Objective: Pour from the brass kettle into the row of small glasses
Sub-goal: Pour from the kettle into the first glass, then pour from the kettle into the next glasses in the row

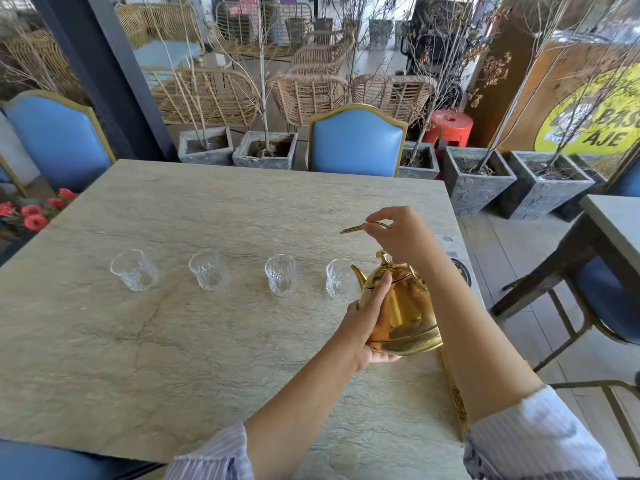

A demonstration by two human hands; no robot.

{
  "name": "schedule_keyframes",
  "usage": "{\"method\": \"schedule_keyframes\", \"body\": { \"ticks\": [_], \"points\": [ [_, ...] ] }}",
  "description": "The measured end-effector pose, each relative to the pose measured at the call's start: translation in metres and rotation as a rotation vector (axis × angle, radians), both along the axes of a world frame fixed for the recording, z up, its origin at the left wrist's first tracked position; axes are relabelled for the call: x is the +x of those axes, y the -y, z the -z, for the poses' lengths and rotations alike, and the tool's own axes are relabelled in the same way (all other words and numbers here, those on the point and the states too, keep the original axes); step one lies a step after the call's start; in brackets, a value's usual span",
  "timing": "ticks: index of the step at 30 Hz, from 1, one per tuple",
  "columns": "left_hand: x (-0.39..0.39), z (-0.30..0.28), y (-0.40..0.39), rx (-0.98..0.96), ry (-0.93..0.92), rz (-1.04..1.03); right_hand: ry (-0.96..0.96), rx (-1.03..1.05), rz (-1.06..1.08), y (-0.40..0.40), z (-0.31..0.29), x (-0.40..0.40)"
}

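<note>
A shiny brass kettle [403,306] is held above the stone table [194,341], right of middle. My left hand [367,323] cups its body from the left and below, fingers flat against the metal. My right hand [398,233] is raised above the lid, pinching the kettle's thin brass handle [353,229]. The curved spout [358,276] points left, just beside the rightmost glass [341,279]. Several small clear cut glasses stand in a row across the table: one at the far left [134,270], then two more [209,270] [281,274]. I cannot tell if any holds liquid.
A blue padded chair [356,142] stands at the table's far edge, another [59,140] at the far left. Red flowers [33,214] sit left of the table. Stone planters [265,150] line the floor behind. A second table [613,216] stands to the right.
</note>
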State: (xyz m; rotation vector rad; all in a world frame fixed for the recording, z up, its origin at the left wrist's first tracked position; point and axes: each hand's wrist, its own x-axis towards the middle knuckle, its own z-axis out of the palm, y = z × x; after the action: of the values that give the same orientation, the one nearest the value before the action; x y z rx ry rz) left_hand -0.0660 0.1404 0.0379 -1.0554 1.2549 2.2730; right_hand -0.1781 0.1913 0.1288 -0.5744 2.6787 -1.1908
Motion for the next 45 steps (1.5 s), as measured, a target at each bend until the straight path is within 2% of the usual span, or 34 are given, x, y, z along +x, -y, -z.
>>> {"method": "schedule_keyframes", "body": {
  "ticks": [23, 34, 45],
  "points": [
    [0.005, -0.029, -0.011, 0.089, -0.029, 0.019, 0.002, 0.114, -0.022, -0.005, -0.039, 0.005],
    [0.007, -0.041, -0.013, 0.136, -0.061, 0.032, -0.06, 0.157, -0.062, -0.008, -0.059, 0.005],
    [0.005, -0.024, -0.01, 0.118, -0.039, 0.047, -0.065, 0.148, -0.049, -0.003, -0.036, 0.0]
  ]
}}
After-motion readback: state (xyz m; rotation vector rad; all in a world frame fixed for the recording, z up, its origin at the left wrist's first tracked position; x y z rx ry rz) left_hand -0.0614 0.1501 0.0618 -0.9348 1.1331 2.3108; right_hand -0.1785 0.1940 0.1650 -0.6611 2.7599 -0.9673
